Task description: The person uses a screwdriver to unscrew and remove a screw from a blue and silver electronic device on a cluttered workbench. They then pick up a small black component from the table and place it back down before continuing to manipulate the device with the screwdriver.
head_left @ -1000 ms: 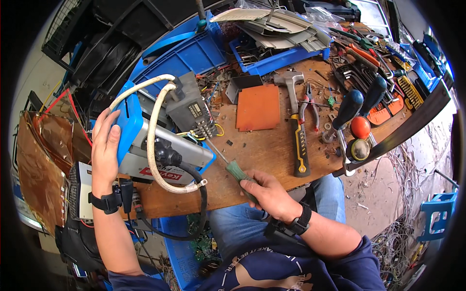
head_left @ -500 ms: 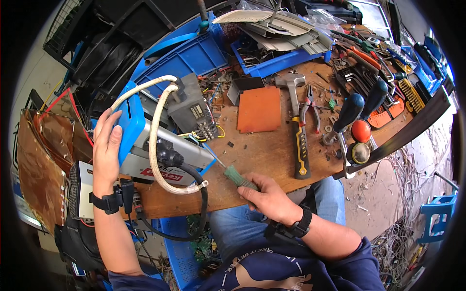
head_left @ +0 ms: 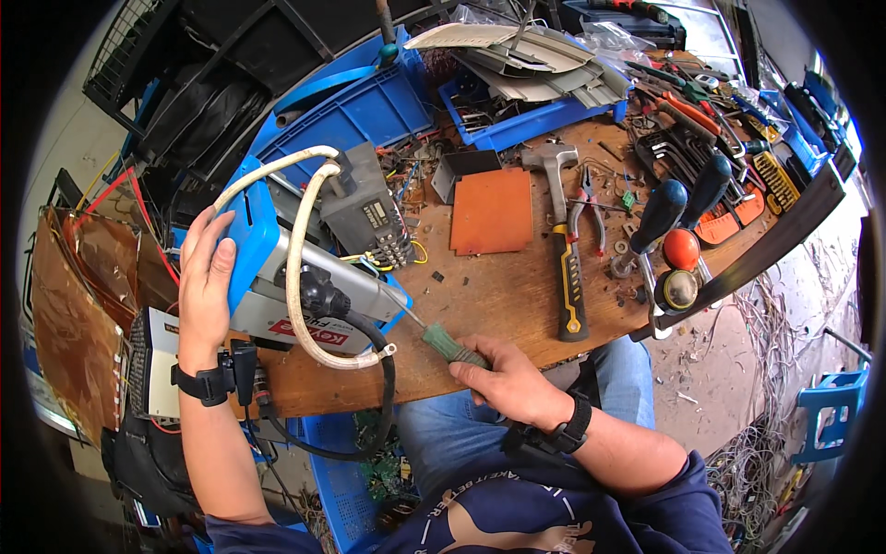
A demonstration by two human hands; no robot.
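Note:
A boxy silver device with blue end caps (head_left: 255,242) lies on its side at the left of the workbench. My left hand (head_left: 205,277) rests with its fingers stretched over the near-left blue cap, steadying contact without wrapping round it. In my right hand (head_left: 503,374) is a screwdriver with a green handle (head_left: 447,343). Its metal shaft points up and left, and the tip meets the device's right end by the blue edge; exactly what it touches is too small to tell. A thick white cable (head_left: 293,277) and a black cable (head_left: 384,406) loop across the device's front.
A grey electrical module (head_left: 369,208) stands behind the device. Right of it are an orange plate (head_left: 492,210), a hammer (head_left: 570,268) and pliers (head_left: 588,212). Clamps with blue handles (head_left: 664,214) stand near the right edge. Blue crates (head_left: 346,115) line the back.
My right hand and the screwdriver have shifted very slightly up and left. My left hand stays on the blue cap, and the device has barely moved.

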